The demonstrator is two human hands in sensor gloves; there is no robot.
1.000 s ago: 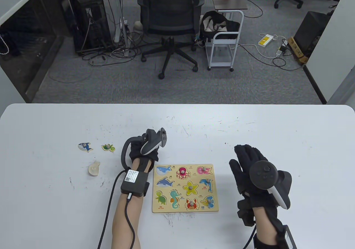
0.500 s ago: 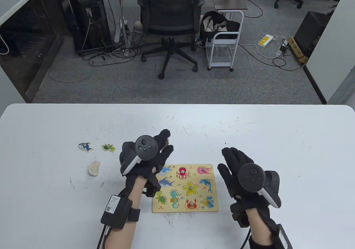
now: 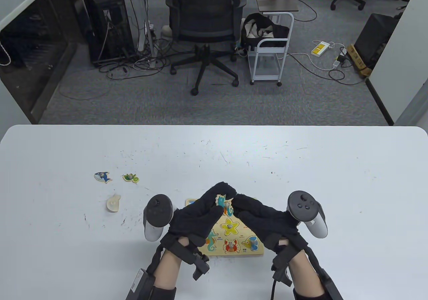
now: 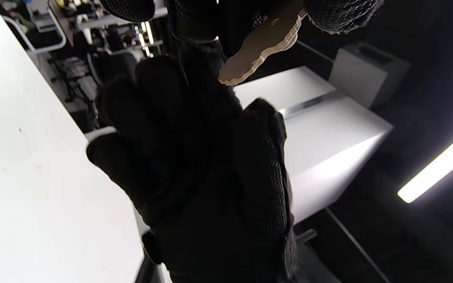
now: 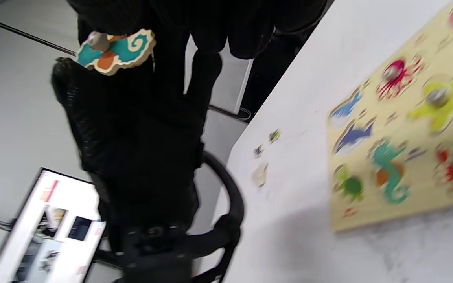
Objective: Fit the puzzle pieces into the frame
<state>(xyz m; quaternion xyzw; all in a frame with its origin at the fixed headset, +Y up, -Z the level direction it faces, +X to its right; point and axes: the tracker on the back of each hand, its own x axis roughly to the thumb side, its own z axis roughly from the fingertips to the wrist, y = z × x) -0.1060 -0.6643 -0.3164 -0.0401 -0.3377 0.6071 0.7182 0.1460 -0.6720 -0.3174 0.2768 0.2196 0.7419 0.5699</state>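
I see both hands over the frame [image 3: 254,251]: left hand [image 3: 195,218] and right hand [image 3: 264,221] fingertips pinch the seahorse piece [image 3: 223,203] together.

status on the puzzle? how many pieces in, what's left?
Seated in the frame: at least the starfish, crab and fish; the hands hide the top row. In hand: the seahorse piece, held above the frame between the left hand and right hand; its slot shows only the printed seahorse. Left: the shark piece, the turtle piece and a face-down piece lie loose on the table.
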